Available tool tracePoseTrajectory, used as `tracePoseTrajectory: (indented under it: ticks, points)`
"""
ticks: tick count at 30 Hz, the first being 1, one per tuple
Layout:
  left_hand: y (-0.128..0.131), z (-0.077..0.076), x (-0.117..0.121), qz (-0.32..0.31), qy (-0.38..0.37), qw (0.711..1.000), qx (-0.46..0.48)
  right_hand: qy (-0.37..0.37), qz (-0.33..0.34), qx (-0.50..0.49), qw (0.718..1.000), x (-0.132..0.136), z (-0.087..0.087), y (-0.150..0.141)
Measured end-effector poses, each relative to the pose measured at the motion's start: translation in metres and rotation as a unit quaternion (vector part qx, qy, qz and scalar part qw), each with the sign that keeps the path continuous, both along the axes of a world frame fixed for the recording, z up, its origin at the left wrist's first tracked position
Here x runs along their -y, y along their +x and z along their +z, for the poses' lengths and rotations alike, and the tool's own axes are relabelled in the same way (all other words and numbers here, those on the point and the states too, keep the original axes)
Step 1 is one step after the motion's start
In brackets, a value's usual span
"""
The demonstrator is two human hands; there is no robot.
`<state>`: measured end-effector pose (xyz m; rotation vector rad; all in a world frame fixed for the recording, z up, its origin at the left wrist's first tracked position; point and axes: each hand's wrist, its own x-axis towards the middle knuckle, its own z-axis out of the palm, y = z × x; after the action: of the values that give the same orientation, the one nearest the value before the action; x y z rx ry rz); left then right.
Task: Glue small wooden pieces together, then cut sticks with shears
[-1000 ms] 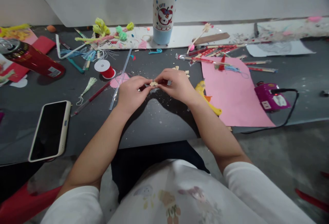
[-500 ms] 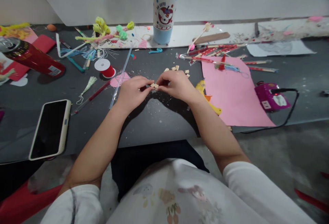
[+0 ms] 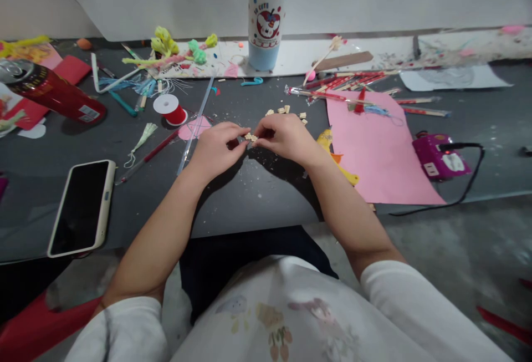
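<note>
Between my two hands is a small cluster of pale, wood-coloured pieces (image 3: 251, 137), just above the dark grey table. My left hand (image 3: 218, 148) is closed, with thumb and index finger pinched at the cluster's left side. From the other side, my right hand (image 3: 286, 137) pinches it with thumb and fingertips. Several loose pale pieces (image 3: 284, 110) of the same look lie just beyond my right hand. How the pieces in the cluster are joined is too small to tell.
A bottle (image 3: 266, 24) stands behind my hands. Left are a red thread spool (image 3: 177, 113), a clear stick (image 3: 195, 123), a can (image 3: 54, 93) and a phone (image 3: 83, 207). Right are a yellow tool (image 3: 347, 173), pink paper (image 3: 382, 157), wrapped sticks (image 3: 353, 82) and a corded purple box (image 3: 440, 157).
My left thumb and fingertips have shifted very slightly at the cluster. Both hands stay in nearly the same place, and the things on the table lie as before.
</note>
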<state>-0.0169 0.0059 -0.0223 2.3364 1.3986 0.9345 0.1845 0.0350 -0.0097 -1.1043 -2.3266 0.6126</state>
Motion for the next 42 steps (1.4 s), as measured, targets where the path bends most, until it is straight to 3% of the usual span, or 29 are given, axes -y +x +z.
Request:
tracePoseTrajectory:
  ticks: [26,36,42]
  points:
    - [0.001,0.005,0.001,-0.015,-0.017,0.999,-0.028,0.012,0.012,0.013,1.0,-0.001,0.0,0.002]
    - [-0.018,0.008,-0.009,0.125,0.006,0.992,-0.01,0.02,-0.03,0.004,0.999,-0.001,-0.001,0.005]
    - [-0.015,0.009,-0.007,0.078,-0.022,0.996,-0.037,0.029,-0.013,-0.008,0.999,0.0,0.001,0.004]
